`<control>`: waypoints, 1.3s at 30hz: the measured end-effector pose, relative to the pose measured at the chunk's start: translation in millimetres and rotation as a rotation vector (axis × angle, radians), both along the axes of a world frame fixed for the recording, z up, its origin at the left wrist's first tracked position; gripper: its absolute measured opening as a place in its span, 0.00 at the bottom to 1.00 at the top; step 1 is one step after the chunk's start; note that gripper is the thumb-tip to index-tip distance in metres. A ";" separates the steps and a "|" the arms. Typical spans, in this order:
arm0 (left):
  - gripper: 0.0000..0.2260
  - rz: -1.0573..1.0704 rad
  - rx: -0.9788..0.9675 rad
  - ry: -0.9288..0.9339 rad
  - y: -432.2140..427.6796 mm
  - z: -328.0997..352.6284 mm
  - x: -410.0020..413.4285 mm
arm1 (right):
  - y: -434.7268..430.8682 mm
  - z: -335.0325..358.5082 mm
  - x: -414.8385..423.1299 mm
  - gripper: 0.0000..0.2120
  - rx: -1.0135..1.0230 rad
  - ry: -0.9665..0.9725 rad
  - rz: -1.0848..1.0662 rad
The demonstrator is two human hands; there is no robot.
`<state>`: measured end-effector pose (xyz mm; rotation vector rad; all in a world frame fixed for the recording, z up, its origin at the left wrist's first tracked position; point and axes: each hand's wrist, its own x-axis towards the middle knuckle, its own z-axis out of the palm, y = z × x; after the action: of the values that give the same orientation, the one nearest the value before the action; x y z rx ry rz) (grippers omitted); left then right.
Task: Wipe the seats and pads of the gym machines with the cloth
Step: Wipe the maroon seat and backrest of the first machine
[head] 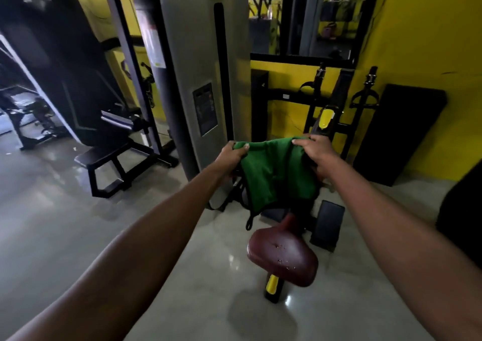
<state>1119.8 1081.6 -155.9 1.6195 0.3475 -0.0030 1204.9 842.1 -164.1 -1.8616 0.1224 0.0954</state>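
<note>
While our left hand (234,155) and right hand (317,152) hold the green cloth (276,173) above the maroon seat (284,257), we're lined up.
Fingers (245,146) pinch its top corners; droplets (280,246) dot the seat, so we'd lower it flat and sweep.

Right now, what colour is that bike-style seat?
Dark reddish-brown, seen from the head camera: the seat.

Cloth (276,173) hides part of frame (324,121) behind it. Placard (206,108) txt on wt stack (187,53) illegible. Back pad (52,53) cut off at L edge.
</note>
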 end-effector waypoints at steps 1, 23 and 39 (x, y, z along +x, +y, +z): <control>0.10 -0.031 -0.028 0.017 -2.1 -3.9 -1.5 | 14.5 11.0 -24.3 0.24 0.036 -0.006 -0.008; 0.19 -0.339 -0.007 0.286 -51.6 -188.3 -29.8 | 10.4 -204.7 -135.3 0.21 -0.252 0.058 -0.218; 0.12 -0.018 -0.058 0.577 -45.3 -433.3 5.7 | 12.9 -432.8 -160.8 0.31 -0.693 0.071 -0.426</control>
<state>1125.6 1036.3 -589.1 1.5425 0.7664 -0.4973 1044.1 855.0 -596.9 -2.4726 0.6657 -0.2022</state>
